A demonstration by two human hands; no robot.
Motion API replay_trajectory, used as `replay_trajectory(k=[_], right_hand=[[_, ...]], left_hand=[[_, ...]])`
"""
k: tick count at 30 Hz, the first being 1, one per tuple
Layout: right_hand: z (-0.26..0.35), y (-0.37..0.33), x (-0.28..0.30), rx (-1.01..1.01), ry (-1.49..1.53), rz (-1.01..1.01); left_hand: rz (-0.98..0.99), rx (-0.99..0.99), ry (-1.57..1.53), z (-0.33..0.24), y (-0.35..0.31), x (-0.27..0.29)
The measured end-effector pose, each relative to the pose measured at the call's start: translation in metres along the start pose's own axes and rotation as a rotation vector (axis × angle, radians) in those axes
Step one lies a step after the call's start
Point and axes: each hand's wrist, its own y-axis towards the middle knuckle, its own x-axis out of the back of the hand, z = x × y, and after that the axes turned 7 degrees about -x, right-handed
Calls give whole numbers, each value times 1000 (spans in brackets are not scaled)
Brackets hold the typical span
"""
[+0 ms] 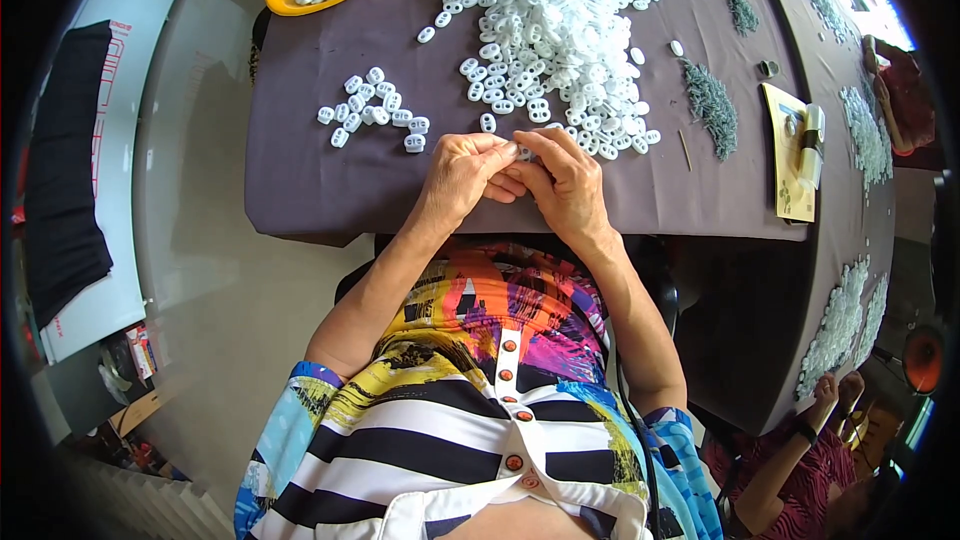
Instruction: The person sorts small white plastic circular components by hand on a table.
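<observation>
Close together at the table's near edge, my left hand (pixel 462 175) and my right hand (pixel 566 185) both have fingers closed around one small white oval piece with two holes (pixel 524 153). Fingertips cover most of that piece. Just beyond them spreads a big heap of similar white two-holed plastic pieces (pixel 560 30), with a single loose one (pixel 488 123) close to my left knuckles. To the left of my left hand lies a smaller loose group of white pieces (pixel 381 115), several of them tilted or on edge.
An orange-yellow tray (pixel 283 2) of white pieces stands far left. On the right are heaps of tiny grey parts (pixel 711 108), a thin stick (pixel 685 150) and a yellow card pack (pixel 786 175). Another person's hands (pixel 838 392) are beside white piles at the lower right.
</observation>
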Motion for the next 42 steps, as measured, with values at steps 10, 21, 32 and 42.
replay_trajectory(k=[10, 21, 32, 42], right_hand=[[-1, -4, 2, -1, 4, 73], [1, -6, 2, -8, -1, 94], [2, -6, 1, -8, -77, 57], [1, -6, 0, 45, -82, 62]], left_hand=[[47, -55, 197, -4, -7, 0], [23, -126, 219, 3, -11, -1], [43, -91, 210, 1, -8, -1], [-9, -66, 104, -2, -15, -3]])
